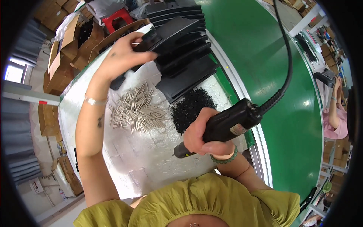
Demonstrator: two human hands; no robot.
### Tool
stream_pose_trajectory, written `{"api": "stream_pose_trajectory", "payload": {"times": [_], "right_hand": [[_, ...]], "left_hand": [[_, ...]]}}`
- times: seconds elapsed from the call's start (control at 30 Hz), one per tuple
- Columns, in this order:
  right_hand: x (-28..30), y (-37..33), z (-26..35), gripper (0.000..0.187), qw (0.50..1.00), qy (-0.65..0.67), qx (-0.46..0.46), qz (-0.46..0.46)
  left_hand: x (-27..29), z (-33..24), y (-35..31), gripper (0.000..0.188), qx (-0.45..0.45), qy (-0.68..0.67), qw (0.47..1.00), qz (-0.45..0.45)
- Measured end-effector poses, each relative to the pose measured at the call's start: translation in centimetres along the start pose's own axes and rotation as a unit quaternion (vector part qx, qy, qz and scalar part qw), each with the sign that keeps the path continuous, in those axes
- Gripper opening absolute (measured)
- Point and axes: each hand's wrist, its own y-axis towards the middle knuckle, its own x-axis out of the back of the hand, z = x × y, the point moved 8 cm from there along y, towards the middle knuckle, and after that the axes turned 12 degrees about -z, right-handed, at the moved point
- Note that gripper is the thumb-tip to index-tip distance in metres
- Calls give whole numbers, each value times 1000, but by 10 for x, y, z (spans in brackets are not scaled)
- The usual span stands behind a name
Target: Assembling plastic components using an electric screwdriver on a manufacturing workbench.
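Note:
At the far end of the table, my left hand [124,56] is closed on the edge of a black plastic panel [172,33], thumb on the near side and fingers partly hidden behind it. That panel tilts against a stack of similar black panels [185,77]. My right hand [197,133] grips a corded black electric screwdriver [231,124], its tip pointing left and down over the table. Between my hands lie a heap of slim silvery metal pins [138,109] and, to its right, a pile of small black parts [192,106], too small to name surely.
A wrapped white work surface [140,162] carries the piles. On the right runs a green conveyor belt [270,68] with a pale metal rail. The screwdriver's cable [289,56] hangs over it. Cardboard boxes [62,70] and a red stool [115,19] stand far left; another person [334,117] works far right.

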Motion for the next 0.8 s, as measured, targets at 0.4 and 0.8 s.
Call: {"api": "stream_pose_trajectory", "payload": {"times": [0.4,0.8], "right_hand": [[-19,-12,60,26,967,-95,187,143],[-24,-46,38,33,922,-272,274,-18]], "left_hand": [[30,11,-284,72,111,166,980,10],[-12,-11,-333,75,-16,191,979,-66]]}}
